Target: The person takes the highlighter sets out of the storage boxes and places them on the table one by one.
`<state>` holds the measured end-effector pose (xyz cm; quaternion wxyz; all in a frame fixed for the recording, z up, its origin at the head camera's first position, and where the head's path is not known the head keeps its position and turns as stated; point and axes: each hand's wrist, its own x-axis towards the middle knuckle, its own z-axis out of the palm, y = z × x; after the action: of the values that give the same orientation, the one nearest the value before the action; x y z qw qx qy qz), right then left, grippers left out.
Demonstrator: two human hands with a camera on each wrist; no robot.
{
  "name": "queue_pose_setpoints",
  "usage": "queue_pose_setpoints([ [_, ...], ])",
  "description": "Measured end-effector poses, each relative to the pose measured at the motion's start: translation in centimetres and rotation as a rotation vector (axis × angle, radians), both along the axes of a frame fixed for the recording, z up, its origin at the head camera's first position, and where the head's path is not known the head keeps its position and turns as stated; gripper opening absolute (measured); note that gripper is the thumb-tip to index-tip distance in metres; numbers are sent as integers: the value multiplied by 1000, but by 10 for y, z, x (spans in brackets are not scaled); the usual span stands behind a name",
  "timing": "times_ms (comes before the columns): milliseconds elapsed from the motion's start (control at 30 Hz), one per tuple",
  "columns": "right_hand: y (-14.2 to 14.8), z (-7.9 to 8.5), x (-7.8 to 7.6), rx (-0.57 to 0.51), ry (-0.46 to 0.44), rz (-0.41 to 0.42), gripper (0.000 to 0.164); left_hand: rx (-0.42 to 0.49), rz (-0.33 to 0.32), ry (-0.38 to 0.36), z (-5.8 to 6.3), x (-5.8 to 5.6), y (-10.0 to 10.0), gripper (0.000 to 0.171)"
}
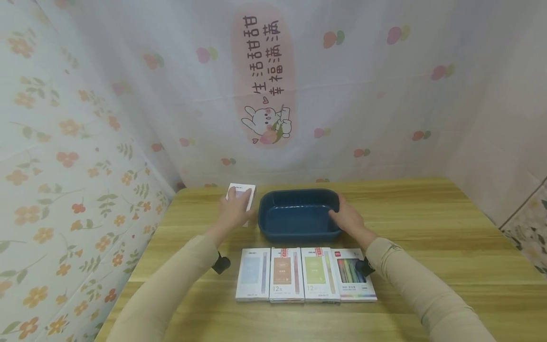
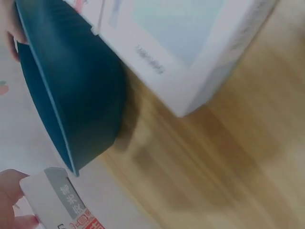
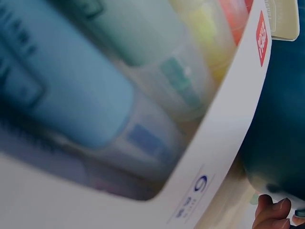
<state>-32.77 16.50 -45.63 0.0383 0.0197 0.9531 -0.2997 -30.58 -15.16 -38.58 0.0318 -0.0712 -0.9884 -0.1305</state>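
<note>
My left hand (image 1: 232, 209) grips a small white box (image 1: 242, 187) just left of a dark blue plastic bin (image 1: 299, 236). Red and grey printing shows on the end of this white box (image 2: 52, 195) in the left wrist view. My right hand (image 1: 349, 219) holds the bin's right end, thumb over the rim; in the right wrist view, its fingers (image 3: 272, 214) show beside the blue wall. Inside, the bin shows a bare floor. Several flat pen boxes lie side by side in front of it, among them a blue-panelled box (image 1: 252, 275) and a highlighter box (image 1: 353, 278) with a window.
An orange-panelled box (image 1: 286, 275) and a green-panelled box (image 1: 317, 275) sit in the middle of the row. All stand on a wood-grain table (image 1: 427, 247). A printed curtain (image 1: 363, 95) hangs behind the table, and a floral curtain (image 1: 64, 190) borders its left side.
</note>
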Motion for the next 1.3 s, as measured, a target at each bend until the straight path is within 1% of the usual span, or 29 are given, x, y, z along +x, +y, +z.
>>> queue_pose_setpoints([
  [167,0,0,0,-3,2,1,73,60,-11,-22,-8,10,-10,64],
  [433,-1,-1,-1,16,7,-2,72,70,-14,-13,-18,26,-25,61],
  [533,-2,0,-1,19,9,-5,72,75,1,-14,-23,32,-32,61],
  [633,-2,0,-1,21,13,-8,72,70,41,-25,-27,36,-38,61],
  [767,-2,0,0,22,11,-9,72,75,76,-40,-33,41,-46,61],
  [900,-1,0,1,13,12,-3,72,78,80,-53,-42,45,-53,62],
  [1167,-1,1,0,8,11,2,71,98,101,-128,-59,56,-60,64],
  [1300,-1,1,0,13,12,4,71,73,96,-145,-66,60,-62,63],
])
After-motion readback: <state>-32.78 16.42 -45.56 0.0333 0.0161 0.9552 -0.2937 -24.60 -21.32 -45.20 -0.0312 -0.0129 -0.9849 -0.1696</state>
